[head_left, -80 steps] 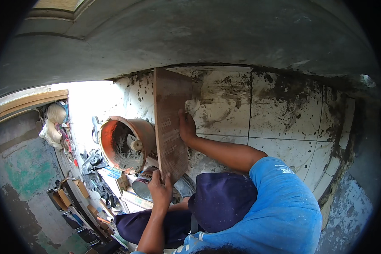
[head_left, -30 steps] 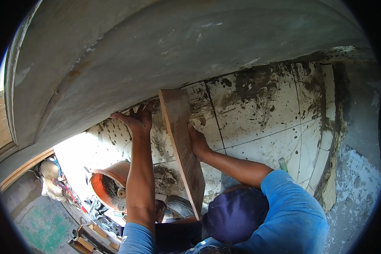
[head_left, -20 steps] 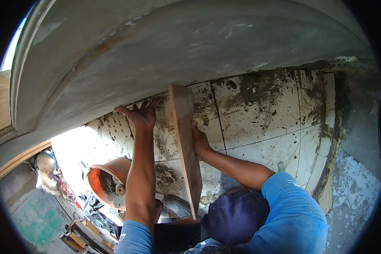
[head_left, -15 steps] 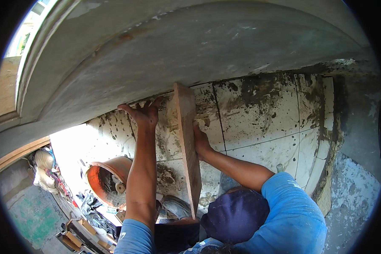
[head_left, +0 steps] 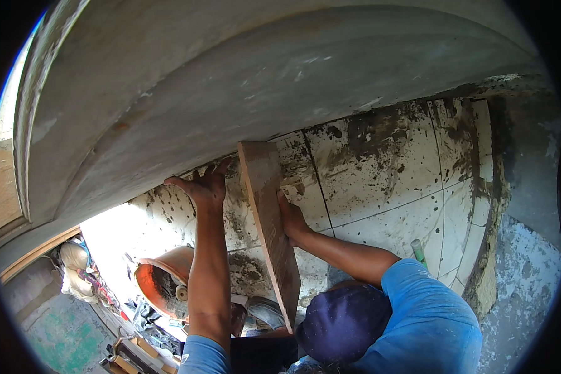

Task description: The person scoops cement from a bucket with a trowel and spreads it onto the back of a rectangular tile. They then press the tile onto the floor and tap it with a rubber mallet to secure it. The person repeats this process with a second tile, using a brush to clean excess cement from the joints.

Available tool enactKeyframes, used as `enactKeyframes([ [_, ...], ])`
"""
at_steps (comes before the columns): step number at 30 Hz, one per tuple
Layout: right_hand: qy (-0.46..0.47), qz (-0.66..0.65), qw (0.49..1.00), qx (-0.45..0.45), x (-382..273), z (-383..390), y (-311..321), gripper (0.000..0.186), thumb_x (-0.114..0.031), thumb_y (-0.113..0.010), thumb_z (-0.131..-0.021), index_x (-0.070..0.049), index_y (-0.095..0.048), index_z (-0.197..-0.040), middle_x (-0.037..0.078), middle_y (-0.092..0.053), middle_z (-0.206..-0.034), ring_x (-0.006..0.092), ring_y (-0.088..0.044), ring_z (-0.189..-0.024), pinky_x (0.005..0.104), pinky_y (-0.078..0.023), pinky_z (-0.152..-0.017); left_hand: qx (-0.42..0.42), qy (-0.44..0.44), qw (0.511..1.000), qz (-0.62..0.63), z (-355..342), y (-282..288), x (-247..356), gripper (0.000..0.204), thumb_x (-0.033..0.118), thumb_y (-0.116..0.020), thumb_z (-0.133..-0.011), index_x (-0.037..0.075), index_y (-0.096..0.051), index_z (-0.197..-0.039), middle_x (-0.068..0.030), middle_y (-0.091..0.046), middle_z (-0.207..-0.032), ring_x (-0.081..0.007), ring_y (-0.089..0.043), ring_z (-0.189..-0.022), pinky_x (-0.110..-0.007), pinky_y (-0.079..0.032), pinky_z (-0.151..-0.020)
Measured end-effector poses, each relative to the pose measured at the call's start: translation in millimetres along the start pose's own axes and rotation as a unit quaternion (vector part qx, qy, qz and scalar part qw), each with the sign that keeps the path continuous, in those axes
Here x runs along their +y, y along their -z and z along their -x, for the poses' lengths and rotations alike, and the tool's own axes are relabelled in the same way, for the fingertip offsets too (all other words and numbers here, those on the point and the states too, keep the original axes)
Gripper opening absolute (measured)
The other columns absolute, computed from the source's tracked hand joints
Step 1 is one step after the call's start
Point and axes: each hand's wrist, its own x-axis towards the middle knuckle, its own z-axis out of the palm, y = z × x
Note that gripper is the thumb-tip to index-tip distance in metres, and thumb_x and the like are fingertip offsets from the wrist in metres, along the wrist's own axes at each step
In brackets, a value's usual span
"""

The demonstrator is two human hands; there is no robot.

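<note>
A long reddish-brown wooden board (head_left: pixel 267 215) runs from the foot of the grey surface toward my body, slightly slanted. My right hand (head_left: pixel 293 219) holds it from the right side, thumb toward its far end; the other fingers are mostly hidden. To the left, my left hand (head_left: pixel 207 190) is open, fingers spread, up against the lower edge of the curved grey surface (head_left: pixel 280 81). It touches no part of the board. Under both hands lie white tiles (head_left: pixel 380 168) spattered with dark mortar. A dark purple rounded cloth shape (head_left: pixel 346 321) fills the lower middle.
An orange bucket (head_left: pixel 168 274) with grey residue lies tipped to the left of my left forearm. Cloths and odds and ends (head_left: pixel 84 274) are heaped farther left. A green-and-clear bottle-like object (head_left: pixel 419 251) is beside my right sleeve. A rough broken edge (head_left: pixel 492 249) borders the tiles at right.
The view has shifted a little. The board's far end now sits lower and farther left, with more slant. Both hands keep their places beside it. More of the green object shows.
</note>
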Motion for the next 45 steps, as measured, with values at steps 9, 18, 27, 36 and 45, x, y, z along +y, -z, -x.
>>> enactKeyframes([
  [9,-0.006,-0.005,1.0,0.011,2,-2,0,0.088,-0.069,-0.037,-0.093,0.01,-0.05,-0.131,0.019,-0.056,-0.129,0.0258,-0.051,-0.116,0.0372,-0.038,-0.099,-0.023,-0.009,1.0,-0.002,-9,10,0,0.141,0.097,-0.042,-0.053,0.017,0.024,-0.149,-0.022,0.013,-0.157,-0.0527,-0.006,-0.142,-0.071,-0.019,-0.111],
  [18,0.044,0.006,0.998,-0.035,24,-8,-17,0.082,-0.066,-0.036,-0.096,0.008,-0.055,-0.126,0.017,-0.059,-0.123,0.0237,-0.054,-0.11,0.0355,-0.039,-0.096,0.044,0.001,0.967,-0.252,10,39,40,0.123,0.092,-0.031,-0.071,0.012,0.013,-0.153,-0.0227,-0.003,-0.159,-0.046,-0.02,-0.142,-0.058,-0.025,-0.113],
  [27,0.042,-0.002,0.998,-0.047,66,-15,-62,0.079,-0.066,-0.037,-0.096,0.008,-0.061,-0.11,0.016,-0.063,-0.103,0.0237,-0.055,-0.094,0.0364,-0.042,-0.088,-0.081,0.12,0.821,-0.552,201,36,74,0.089,0.061,-0.06,-0.086,0.0,-0.035,-0.145,-0.0195,-0.055,-0.131,-0.0295,-0.055,-0.117,-0.043,-0.046,-0.095],
  [36,0.005,-0.005,0.996,-0.088,64,-34,-117,0.083,-0.071,-0.036,-0.093,0.004,-0.056,-0.121,0.013,-0.061,-0.112,0.0214,-0.055,-0.102,0.0366,-0.043,-0.091,-0.006,0.016,0.68,-0.733,259,56,69,0.063,0.028,-0.075,-0.082,-0.004,-0.049,-0.129,-0.0225,-0.067,-0.111,-0.0296,-0.067,-0.104,-0.037,-0.05,-0.09],
  [45,0.003,0.03,0.992,-0.121,49,-29,-114,0.081,-0.069,-0.037,-0.094,0.004,-0.055,-0.124,0.014,-0.059,-0.116,0.0229,-0.053,-0.105,0.0384,-0.041,-0.094,0.017,-0.088,0.664,-0.742,251,64,46,0.029,0.014,-0.057,-0.094,-0.007,-0.058,-0.114,-0.0245,-0.069,-0.093,-0.0333,-0.068,-0.083,-0.038,-0.051,-0.078],
])
